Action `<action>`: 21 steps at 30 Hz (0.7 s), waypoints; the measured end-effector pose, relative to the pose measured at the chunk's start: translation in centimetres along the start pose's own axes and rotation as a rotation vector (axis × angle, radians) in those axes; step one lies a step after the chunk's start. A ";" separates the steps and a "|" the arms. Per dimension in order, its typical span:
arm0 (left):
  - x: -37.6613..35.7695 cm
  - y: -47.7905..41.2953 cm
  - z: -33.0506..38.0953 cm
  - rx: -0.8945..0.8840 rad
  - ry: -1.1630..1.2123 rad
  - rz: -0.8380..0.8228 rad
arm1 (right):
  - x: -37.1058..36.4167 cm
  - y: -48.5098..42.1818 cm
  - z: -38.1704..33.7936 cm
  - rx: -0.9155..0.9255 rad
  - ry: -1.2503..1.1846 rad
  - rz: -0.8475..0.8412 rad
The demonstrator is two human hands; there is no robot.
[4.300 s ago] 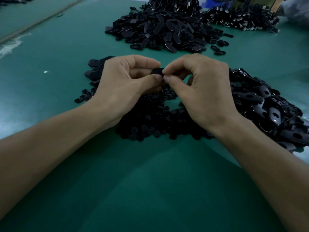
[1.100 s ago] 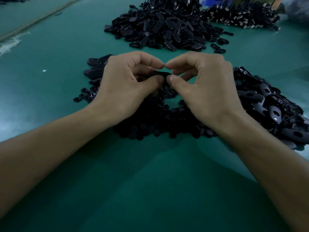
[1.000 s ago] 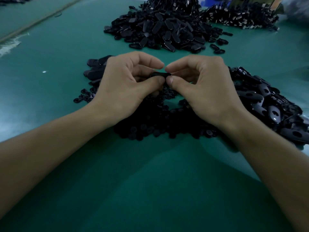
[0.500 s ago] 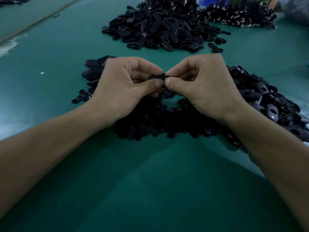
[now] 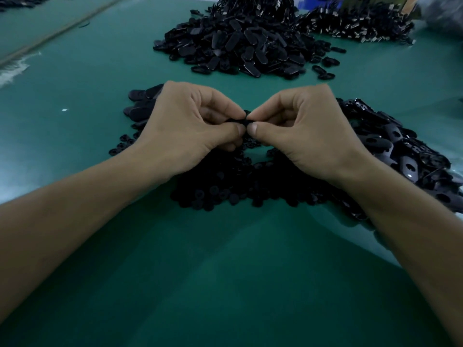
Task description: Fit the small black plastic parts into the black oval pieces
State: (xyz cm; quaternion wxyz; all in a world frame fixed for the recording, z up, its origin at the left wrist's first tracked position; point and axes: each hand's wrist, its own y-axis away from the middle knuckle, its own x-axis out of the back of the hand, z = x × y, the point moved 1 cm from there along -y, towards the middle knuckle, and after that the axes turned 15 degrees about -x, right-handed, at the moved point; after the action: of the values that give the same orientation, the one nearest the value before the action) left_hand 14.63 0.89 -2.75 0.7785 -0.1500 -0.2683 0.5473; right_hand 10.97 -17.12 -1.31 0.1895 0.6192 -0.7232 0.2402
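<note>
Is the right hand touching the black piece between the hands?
Touching. The head view shows the right hand pinching one end of the black piece between thumb and forefinger; the left hand pinches the other.

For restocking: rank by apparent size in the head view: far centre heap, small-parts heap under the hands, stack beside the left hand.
1. far centre heap
2. small-parts heap, nearer and half hidden, so these two are unsure
3. stack, clearly smallest

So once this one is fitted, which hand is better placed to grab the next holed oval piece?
Probably the right hand: the pile of holed oval pieces lies directly beside it, while the left hand would have to cross over. Both pinch the black piece.
</note>
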 end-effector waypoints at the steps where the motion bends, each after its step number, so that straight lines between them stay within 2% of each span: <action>1: 0.1 -0.1 0.0 -0.016 -0.028 0.001 | 0.0 0.0 0.0 0.005 0.002 -0.004; 5: 0.4 -0.3 -0.3 -0.113 -0.183 0.067 | 0.7 -0.3 0.1 -0.014 0.020 0.055; 9: 1.4 -0.6 -0.6 -0.146 -0.292 0.186 | 2.5 -0.8 0.6 -0.112 0.299 0.255; 14: 2.3 -0.8 -1.0 -0.143 -0.461 0.189 | 2.9 -1.6 1.9 -0.263 0.670 0.103; 21: 2.8 -0.8 -1.7 -0.130 -0.601 0.143 | 2.4 -2.6 2.1 -0.280 0.763 0.042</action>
State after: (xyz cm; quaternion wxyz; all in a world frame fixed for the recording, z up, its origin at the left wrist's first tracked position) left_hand 17.00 3.30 -2.99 0.6126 -0.0496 -0.5095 0.6023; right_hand 13.16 -20.56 -1.36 0.5217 0.4388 -0.6394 0.3556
